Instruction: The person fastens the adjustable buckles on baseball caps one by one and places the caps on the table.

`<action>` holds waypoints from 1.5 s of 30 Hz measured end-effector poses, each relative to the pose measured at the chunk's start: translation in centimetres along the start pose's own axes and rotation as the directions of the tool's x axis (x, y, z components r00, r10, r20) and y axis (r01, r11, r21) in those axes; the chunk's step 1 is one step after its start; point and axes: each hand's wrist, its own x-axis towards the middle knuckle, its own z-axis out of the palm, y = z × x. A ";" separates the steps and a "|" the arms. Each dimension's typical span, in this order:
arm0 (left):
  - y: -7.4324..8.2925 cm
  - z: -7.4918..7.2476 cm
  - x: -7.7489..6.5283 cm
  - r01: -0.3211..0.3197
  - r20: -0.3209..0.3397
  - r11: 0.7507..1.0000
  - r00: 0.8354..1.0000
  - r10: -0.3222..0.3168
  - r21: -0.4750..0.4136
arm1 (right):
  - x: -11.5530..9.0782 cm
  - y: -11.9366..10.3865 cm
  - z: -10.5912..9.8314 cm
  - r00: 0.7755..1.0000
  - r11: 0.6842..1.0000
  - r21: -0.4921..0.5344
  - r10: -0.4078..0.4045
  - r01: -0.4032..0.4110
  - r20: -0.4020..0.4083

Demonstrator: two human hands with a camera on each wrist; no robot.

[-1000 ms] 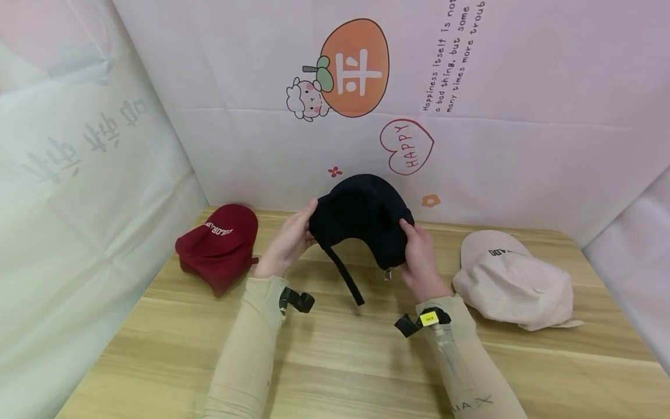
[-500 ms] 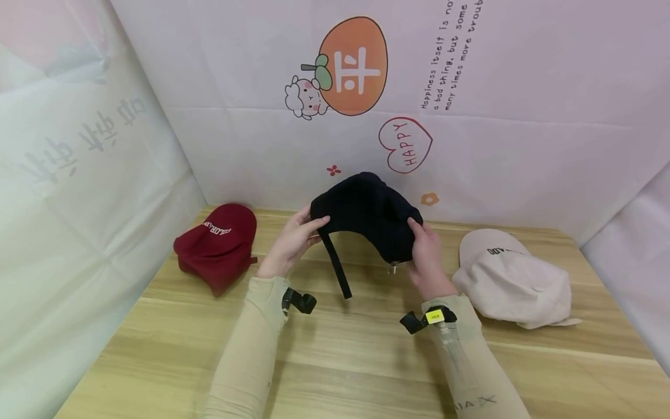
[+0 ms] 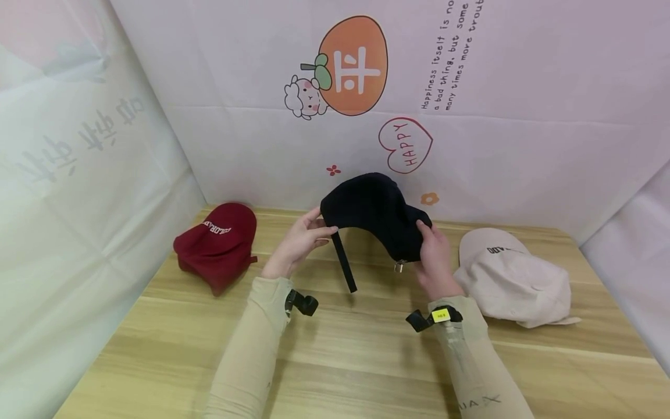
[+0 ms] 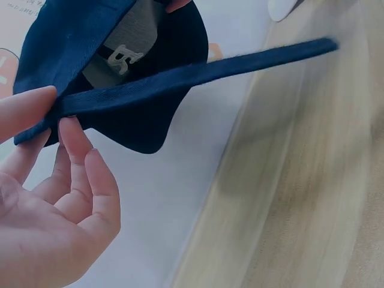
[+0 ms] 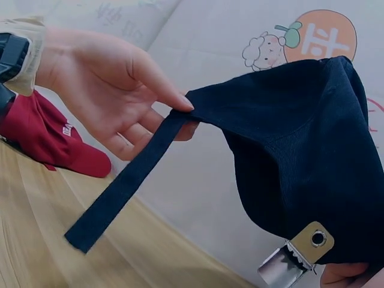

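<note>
A dark navy baseball cap (image 3: 366, 203) is held up off the table between both hands. My left hand (image 3: 299, 241) pinches the cap's back edge at the base of its loose strap (image 4: 258, 63), thumb on one side and fingers on the other. That strap hangs free and slants downward. At the opposite back edge, my right hand (image 3: 435, 256) grips the fabric, thumb in front. Close to it dangles an open metal buckle (image 5: 288, 261) on a small metal plate. Inside the cap, the left wrist view shows a grey lining patch with pale lettering (image 4: 125, 59).
A dark red cap (image 3: 217, 247) lies at the table's left. On the right, a cream cap (image 3: 515, 279) rests near the right forearm. The wooden table (image 3: 345, 361) meets a printed white cloth backdrop (image 3: 235, 145) behind, with cloth walls at both sides.
Both hands have shifted slightly right with the navy cap, and the cap has turned. My left thumb has come round onto the near side of its edge by the strap.
</note>
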 end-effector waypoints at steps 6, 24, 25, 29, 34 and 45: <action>-0.5 0.3 0.1 -0.002 0.019 1.000 1.000 0.002 0.030 | 0.1 0.1 -0.8 1.000 1.000 -0.007 0.011 -0.011 -0.016; -1.2 1.1 0.1 0.034 0.007 0.997 0.999 -0.035 0.072 | 0.7 0.6 -2.6 0.997 0.997 0.054 0.052 -0.049 -0.054; -1.2 1.1 0.1 0.037 0.007 0.997 0.999 -0.037 0.071 | 0.7 0.6 -2.6 0.998 0.997 0.065 0.051 -0.048 -0.046; -1.2 1.3 0.1 0.044 0.005 0.996 0.999 -0.044 0.073 | 0.7 0.6 -2.9 0.998 0.995 0.089 0.050 -0.048 -0.024; -1.0 1.4 0.0 0.033 0.011 0.997 0.999 -0.034 0.076 | 0.7 0.6 -3.1 0.997 0.995 0.079 0.058 -0.054 -0.045; -1.2 2.0 -0.1 0.008 0.062 1.000 0.998 -0.010 0.027 | 0.8 0.4 -3.2 0.993 0.993 0.042 0.109 -0.111 0.052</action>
